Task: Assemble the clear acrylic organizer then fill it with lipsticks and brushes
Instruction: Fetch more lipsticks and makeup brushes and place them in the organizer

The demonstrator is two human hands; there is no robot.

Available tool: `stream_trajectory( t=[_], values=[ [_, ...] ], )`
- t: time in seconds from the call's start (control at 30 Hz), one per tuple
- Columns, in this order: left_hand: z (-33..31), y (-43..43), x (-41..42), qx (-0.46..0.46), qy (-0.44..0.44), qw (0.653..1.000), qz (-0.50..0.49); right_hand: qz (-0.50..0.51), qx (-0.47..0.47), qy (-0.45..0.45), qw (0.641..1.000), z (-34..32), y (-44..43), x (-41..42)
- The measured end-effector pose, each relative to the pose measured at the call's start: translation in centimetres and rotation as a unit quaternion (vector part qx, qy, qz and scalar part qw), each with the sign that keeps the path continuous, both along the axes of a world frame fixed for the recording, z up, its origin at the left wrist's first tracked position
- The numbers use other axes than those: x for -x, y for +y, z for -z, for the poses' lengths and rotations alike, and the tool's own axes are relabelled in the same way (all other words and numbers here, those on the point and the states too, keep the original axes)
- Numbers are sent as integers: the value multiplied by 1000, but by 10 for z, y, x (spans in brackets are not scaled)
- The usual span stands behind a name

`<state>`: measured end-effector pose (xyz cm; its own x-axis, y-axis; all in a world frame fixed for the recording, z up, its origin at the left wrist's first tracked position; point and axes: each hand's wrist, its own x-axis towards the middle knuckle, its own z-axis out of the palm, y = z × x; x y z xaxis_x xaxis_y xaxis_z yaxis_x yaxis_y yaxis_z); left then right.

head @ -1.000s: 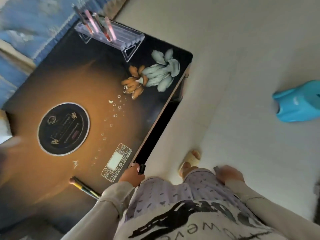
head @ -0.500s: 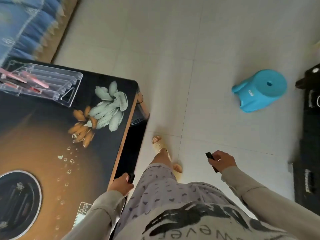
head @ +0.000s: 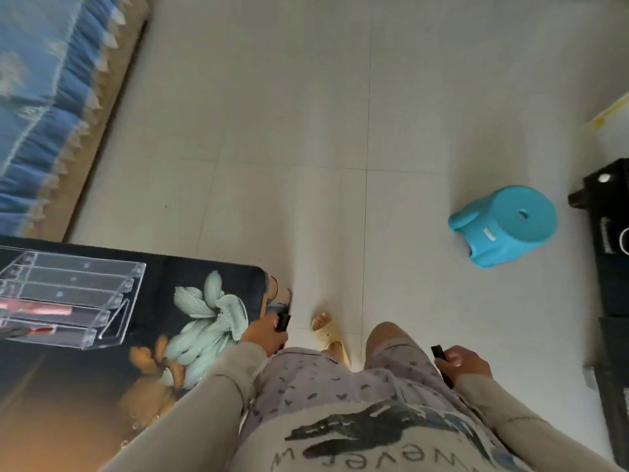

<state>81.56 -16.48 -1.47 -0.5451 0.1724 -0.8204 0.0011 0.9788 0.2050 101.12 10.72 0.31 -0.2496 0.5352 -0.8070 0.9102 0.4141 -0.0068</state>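
The clear acrylic organizer (head: 68, 299) stands assembled on the dark flower-printed table (head: 211, 311) at the left, with pink lipsticks (head: 37, 310) lying in its stepped slots. My left hand (head: 263, 333) hangs at the table's right corner, closed around a small black object (head: 282, 321). My right hand (head: 463, 364) is down by my right thigh, closed around another small black object (head: 438, 354). Both hands are well away from the organizer. No brushes are in view.
I stand on pale floor tiles (head: 306, 165) beside the table, one sandalled foot (head: 326, 330) forward. A turquoise plastic stool (head: 503, 224) stands to the right. Black equipment (head: 609, 284) lines the right edge. A blue fringed sofa cover (head: 44, 107) fills the upper left.
The view has swung right, away from the table, so the organizer slid to the left edge and the brush dropped out of view. Both hands stayed closed on their black objects.
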Motion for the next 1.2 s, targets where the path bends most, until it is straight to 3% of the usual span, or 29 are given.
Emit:
stream_trajectory(
  t=[0.13, 0.23, 0.37, 0.57, 0.77, 1.0, 1.2],
  values=[
    [-8, 17, 47, -14, 16, 999, -32, 69, -16, 50, 996, -3, 12, 33],
    [-8, 23, 74, -32, 21, 996, -83, 45, -8, 40, 998, -2, 26, 71],
    [0, 24, 96, -21, 11, 991, -128, -64, -2, 6, 998, 5, 47, 150],
    [4, 27, 109, 43, -38, 971, -231, -146, 19, 94, 985, 2, 90, 299],
    [4, 54, 106, 57, -54, 930, -358, -293, 57, 111, 948, 3, 115, 420],
    [15, 79, 115, 42, -61, 877, -474, -396, 74, 106, 909, 7, 93, 515],
    [15, 46, 181, 47, -67, 848, -523, -462, 73, 47, 883, 12, 56, 583]
  ],
)
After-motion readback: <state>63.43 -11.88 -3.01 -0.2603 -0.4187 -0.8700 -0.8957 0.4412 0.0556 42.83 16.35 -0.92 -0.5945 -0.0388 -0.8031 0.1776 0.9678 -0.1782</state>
